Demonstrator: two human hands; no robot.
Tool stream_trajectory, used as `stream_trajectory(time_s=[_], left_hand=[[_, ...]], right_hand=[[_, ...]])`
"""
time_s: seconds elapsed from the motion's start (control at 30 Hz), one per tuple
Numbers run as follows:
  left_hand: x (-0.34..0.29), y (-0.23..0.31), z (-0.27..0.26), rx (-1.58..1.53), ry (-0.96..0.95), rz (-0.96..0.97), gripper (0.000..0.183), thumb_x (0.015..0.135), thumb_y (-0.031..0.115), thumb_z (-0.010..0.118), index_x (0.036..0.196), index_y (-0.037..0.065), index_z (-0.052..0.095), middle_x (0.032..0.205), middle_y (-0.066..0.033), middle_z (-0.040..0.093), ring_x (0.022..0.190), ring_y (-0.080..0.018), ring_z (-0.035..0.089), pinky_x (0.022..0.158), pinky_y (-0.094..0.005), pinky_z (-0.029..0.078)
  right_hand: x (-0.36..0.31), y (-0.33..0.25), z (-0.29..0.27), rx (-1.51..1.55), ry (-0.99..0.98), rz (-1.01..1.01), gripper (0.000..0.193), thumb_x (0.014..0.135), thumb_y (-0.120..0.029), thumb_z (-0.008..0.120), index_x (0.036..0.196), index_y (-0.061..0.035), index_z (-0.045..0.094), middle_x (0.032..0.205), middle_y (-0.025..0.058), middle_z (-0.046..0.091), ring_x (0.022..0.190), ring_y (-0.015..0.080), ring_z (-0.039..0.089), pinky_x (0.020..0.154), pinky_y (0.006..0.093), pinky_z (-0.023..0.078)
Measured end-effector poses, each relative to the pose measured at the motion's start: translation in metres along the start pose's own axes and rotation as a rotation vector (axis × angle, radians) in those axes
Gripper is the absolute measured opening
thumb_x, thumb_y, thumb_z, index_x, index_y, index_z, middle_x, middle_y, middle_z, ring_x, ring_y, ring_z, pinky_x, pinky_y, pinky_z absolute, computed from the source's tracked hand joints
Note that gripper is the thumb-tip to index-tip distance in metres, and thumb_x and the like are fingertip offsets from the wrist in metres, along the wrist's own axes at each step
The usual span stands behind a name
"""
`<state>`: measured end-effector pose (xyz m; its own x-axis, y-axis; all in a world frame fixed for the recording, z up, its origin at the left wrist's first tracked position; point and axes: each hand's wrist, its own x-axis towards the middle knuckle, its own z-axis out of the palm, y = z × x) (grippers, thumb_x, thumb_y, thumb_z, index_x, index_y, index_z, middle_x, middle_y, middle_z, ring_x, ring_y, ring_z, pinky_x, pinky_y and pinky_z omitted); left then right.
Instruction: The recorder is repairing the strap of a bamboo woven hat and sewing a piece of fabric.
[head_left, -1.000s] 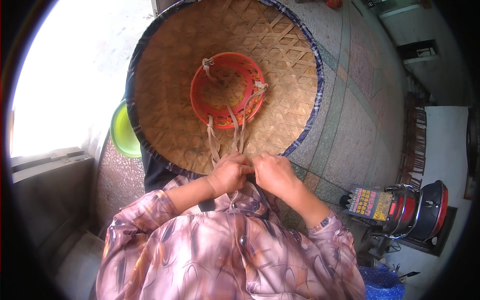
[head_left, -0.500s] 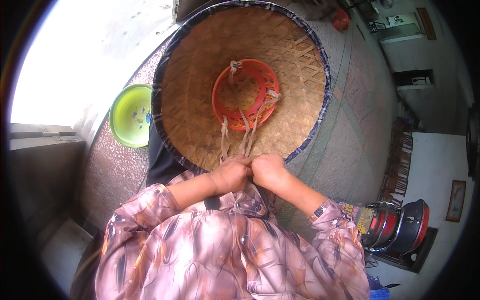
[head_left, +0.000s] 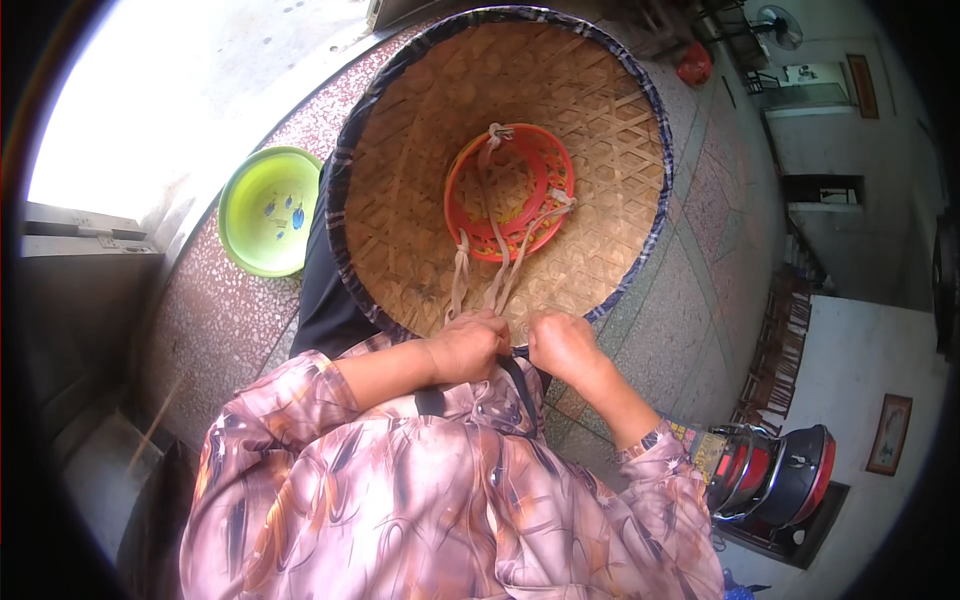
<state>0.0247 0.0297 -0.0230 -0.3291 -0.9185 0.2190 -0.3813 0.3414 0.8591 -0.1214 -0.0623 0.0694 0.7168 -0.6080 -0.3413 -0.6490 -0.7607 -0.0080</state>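
A large round woven bamboo basket (head_left: 400,190), its rim bound in dark patterned cloth, lies in front of me. Inside it is a small red plastic basket (head_left: 552,232) with cloth strips (head_left: 494,287) knotted to its rim at several places. The strips run toward me and converge under my left hand (head_left: 468,345), whose fingers are closed around them. Close on its right, my right hand (head_left: 562,345) makes a fist at the bamboo basket's near rim. Whatever that fist may hold is hidden. A gap separates the two hands.
A light green basin (head_left: 250,225) stands on the speckled floor to the left of the bamboo basket. On the far right are wooden chairs (head_left: 783,340) along a wall and a dark-and-red rounded appliance (head_left: 795,478). A red bag (head_left: 693,65) lies at the back.
My right hand has shifted a little right, away from my left hand, which stays on the strips. The view has shifted slightly, so the baskets appear farther right.
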Motion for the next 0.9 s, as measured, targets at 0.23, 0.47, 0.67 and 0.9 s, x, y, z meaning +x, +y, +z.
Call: stream_trajectory(time_s=[0.23, 0.47, 0.67, 0.9], left_hand=[[0.001, -0.001, 0.000, -0.009, -0.010, -0.015, 0.025, 0.064, 0.007, 0.064, 0.087, 0.009, 0.071, 0.093, -0.0065, 0.060, 0.097, -0.0266, 0.054, 0.087, -0.0371, 0.042], [0.002, -0.009, 0.004, -0.125, 0.220, -0.086, 0.020, 0.065, 0.001, 0.058, 0.083, 0.004, 0.068, 0.090, -0.0116, 0.061, 0.092, -0.0316, 0.055, 0.083, -0.0381, 0.046], [0.002, -0.007, 0.002, -0.127, 0.264, -0.128, 0.019, 0.066, 0.000, 0.058, 0.082, 0.004, 0.067, 0.088, -0.0104, 0.062, 0.090, -0.0306, 0.057, 0.081, -0.0381, 0.047], [0.002, -0.004, -0.003, -0.163, 0.253, -0.160, 0.014, 0.068, 0.002, 0.056, 0.077, 0.004, 0.067, 0.085, -0.0109, 0.061, 0.089, -0.0314, 0.055, 0.082, -0.0380, 0.047]], right_hand=[[0.007, -0.014, 0.004, -0.072, -0.139, -0.073, 0.011, 0.065, -0.010, 0.060, 0.070, -0.0022, 0.065, 0.070, 0.0180, 0.064, 0.067, 0.0321, 0.066, 0.059, 0.0427, 0.052], [0.012, -0.027, 0.020, -0.195, -0.208, -0.070, 0.013, 0.063, -0.014, 0.061, 0.069, -0.0040, 0.067, 0.070, 0.0152, 0.066, 0.065, 0.0281, 0.066, 0.058, 0.0378, 0.052], [0.005, -0.020, 0.023, -0.095, -0.027, 0.007, 0.012, 0.066, -0.016, 0.060, 0.068, -0.0048, 0.064, 0.070, 0.0159, 0.065, 0.067, 0.0304, 0.065, 0.059, 0.0400, 0.052], [0.011, -0.003, 0.025, 0.074, 0.089, -0.128, 0.012, 0.070, -0.017, 0.058, 0.071, -0.0054, 0.060, 0.072, 0.0170, 0.064, 0.063, 0.0333, 0.063, 0.058, 0.0442, 0.051]])
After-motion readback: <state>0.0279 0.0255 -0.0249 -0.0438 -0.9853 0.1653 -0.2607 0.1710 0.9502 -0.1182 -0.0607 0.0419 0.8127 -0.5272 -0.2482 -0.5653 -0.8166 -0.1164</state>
